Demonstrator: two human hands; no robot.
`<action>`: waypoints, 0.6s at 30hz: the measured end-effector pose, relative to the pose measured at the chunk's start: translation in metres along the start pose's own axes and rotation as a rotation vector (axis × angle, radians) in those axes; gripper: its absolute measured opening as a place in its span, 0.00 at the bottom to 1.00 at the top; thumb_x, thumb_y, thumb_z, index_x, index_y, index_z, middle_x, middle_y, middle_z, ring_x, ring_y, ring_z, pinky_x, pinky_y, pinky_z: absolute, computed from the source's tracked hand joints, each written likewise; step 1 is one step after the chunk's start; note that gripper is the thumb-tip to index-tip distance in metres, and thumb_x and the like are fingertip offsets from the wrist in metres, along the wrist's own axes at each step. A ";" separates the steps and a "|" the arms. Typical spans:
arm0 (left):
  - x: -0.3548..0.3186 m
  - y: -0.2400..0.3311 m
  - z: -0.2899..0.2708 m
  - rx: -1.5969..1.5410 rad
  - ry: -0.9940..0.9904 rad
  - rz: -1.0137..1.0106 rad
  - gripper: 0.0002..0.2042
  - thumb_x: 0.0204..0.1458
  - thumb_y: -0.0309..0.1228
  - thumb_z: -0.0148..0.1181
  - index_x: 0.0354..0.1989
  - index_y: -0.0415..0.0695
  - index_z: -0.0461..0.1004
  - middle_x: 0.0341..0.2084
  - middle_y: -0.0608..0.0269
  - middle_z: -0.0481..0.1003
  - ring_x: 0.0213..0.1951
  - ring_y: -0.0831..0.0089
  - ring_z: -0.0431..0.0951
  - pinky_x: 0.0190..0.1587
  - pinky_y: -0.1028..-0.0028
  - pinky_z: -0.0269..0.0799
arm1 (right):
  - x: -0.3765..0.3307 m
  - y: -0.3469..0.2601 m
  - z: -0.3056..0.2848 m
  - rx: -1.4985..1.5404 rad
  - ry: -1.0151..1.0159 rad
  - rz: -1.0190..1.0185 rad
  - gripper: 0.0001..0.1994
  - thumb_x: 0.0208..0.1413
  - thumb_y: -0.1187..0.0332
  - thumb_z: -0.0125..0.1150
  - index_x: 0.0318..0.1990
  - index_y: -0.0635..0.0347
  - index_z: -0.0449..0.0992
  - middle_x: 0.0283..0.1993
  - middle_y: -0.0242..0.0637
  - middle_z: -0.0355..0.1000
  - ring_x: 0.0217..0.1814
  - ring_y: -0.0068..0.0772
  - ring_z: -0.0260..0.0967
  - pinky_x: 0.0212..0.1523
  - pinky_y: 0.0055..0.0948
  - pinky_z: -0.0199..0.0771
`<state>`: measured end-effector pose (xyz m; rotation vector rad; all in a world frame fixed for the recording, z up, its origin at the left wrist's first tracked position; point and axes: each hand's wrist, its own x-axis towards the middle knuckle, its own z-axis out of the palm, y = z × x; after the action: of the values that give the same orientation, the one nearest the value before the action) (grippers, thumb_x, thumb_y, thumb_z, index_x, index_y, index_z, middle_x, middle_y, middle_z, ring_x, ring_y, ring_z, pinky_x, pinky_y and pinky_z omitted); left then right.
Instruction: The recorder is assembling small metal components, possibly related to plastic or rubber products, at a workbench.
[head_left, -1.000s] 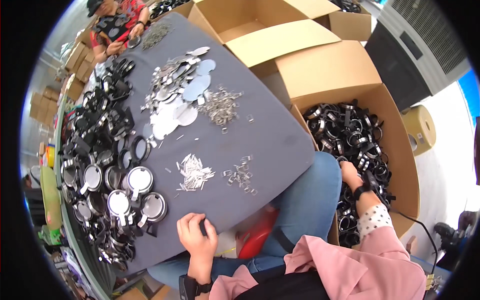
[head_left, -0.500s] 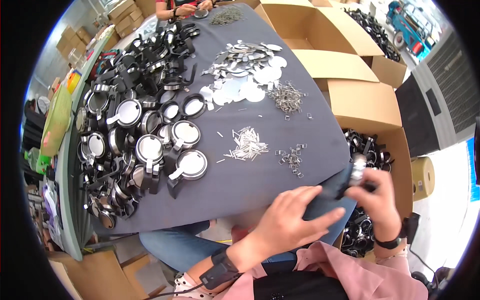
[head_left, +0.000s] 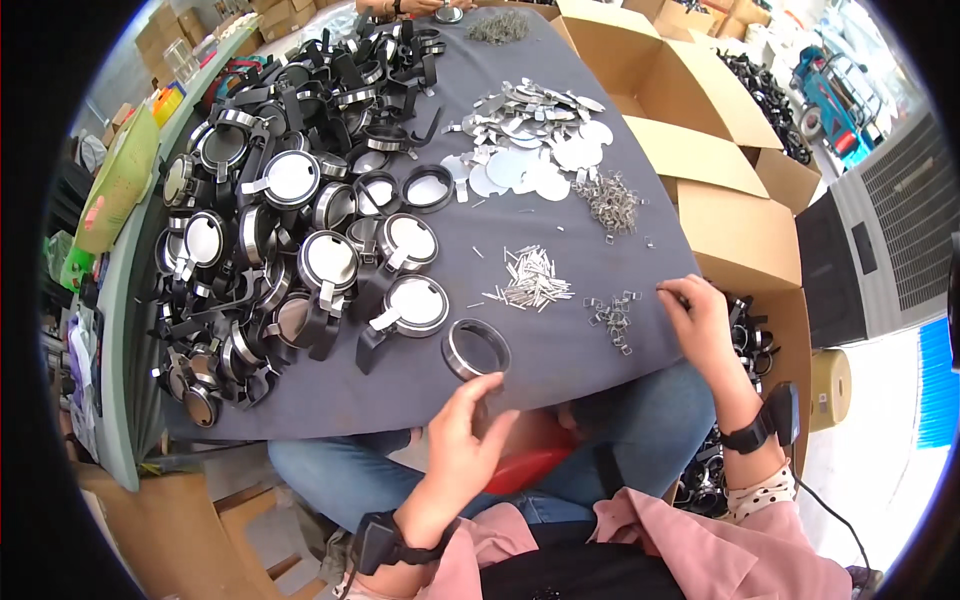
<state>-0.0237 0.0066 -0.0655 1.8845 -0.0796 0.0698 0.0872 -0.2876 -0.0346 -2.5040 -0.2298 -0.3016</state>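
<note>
A black and silver ring-shaped lid frame (head_left: 476, 350) is at the table's near edge, with a dark opening in its middle. My left hand (head_left: 465, 455) is just below it, thumb and forefinger apart, with the forefinger tip at the ring's near rim. My right hand (head_left: 700, 315) is over the table's right edge with its fingers curled together. Whatever is between those fingertips, if anything, is too small to tell. Closest to that hand lies a small group of wire clips (head_left: 613, 320). Thin metal pins (head_left: 535, 280) are heaped between the two hands, farther back.
Many black-handled round lids (head_left: 328, 260) are piled on the left side of the grey-covered table (head_left: 560, 385). Flat metal discs (head_left: 515, 170) and a larger clip heap (head_left: 610, 203) lie farther back. Open cardboard boxes (head_left: 735, 215) line the right edge. Another person's hands (head_left: 415, 8) work at the far end.
A blurred black and silver piece was in my right hand at the right edge. The ring is now by my left hand, which has moved left. My right hand has risen over the table edge.
</note>
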 end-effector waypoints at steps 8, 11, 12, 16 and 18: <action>0.010 0.001 -0.005 0.080 -0.008 -0.019 0.22 0.46 0.21 0.63 0.51 0.40 0.66 0.37 0.59 0.74 0.34 0.81 0.72 0.37 0.78 0.71 | 0.007 0.008 0.023 -0.031 -0.096 0.085 0.09 0.45 0.70 0.66 0.34 0.63 0.77 0.31 0.42 0.72 0.34 0.42 0.72 0.36 0.34 0.71; 0.019 0.004 -0.014 0.315 0.000 0.189 0.23 0.43 0.23 0.66 0.50 0.42 0.68 0.35 0.58 0.74 0.29 0.78 0.72 0.33 0.77 0.71 | 0.012 0.017 0.035 -0.050 -0.029 0.039 0.07 0.45 0.70 0.65 0.32 0.61 0.77 0.31 0.40 0.72 0.34 0.43 0.71 0.35 0.35 0.70; 0.023 0.007 -0.017 0.320 0.009 0.187 0.23 0.43 0.23 0.66 0.50 0.42 0.68 0.35 0.58 0.74 0.29 0.78 0.72 0.33 0.77 0.71 | 0.016 0.018 0.038 -0.067 0.002 0.032 0.06 0.45 0.71 0.64 0.32 0.61 0.77 0.31 0.40 0.71 0.34 0.43 0.71 0.35 0.35 0.70; 0.031 0.006 -0.023 0.259 -0.038 0.114 0.25 0.38 0.28 0.70 0.49 0.44 0.70 0.29 0.59 0.74 0.22 0.75 0.70 0.27 0.76 0.69 | 0.040 0.003 0.037 -0.124 -0.022 -0.014 0.05 0.46 0.70 0.63 0.31 0.60 0.77 0.31 0.39 0.71 0.34 0.44 0.71 0.35 0.35 0.70; 0.035 -0.002 -0.021 0.209 -0.056 0.094 0.26 0.37 0.29 0.71 0.48 0.45 0.71 0.26 0.60 0.74 0.20 0.75 0.68 0.25 0.76 0.68 | 0.058 -0.009 0.034 -0.075 0.037 -0.084 0.05 0.47 0.70 0.63 0.31 0.59 0.77 0.31 0.38 0.71 0.34 0.43 0.71 0.35 0.36 0.71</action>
<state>0.0115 0.0266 -0.0581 2.0919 -0.2062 0.0922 0.1462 -0.2547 -0.0414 -2.5640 -0.3144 -0.3967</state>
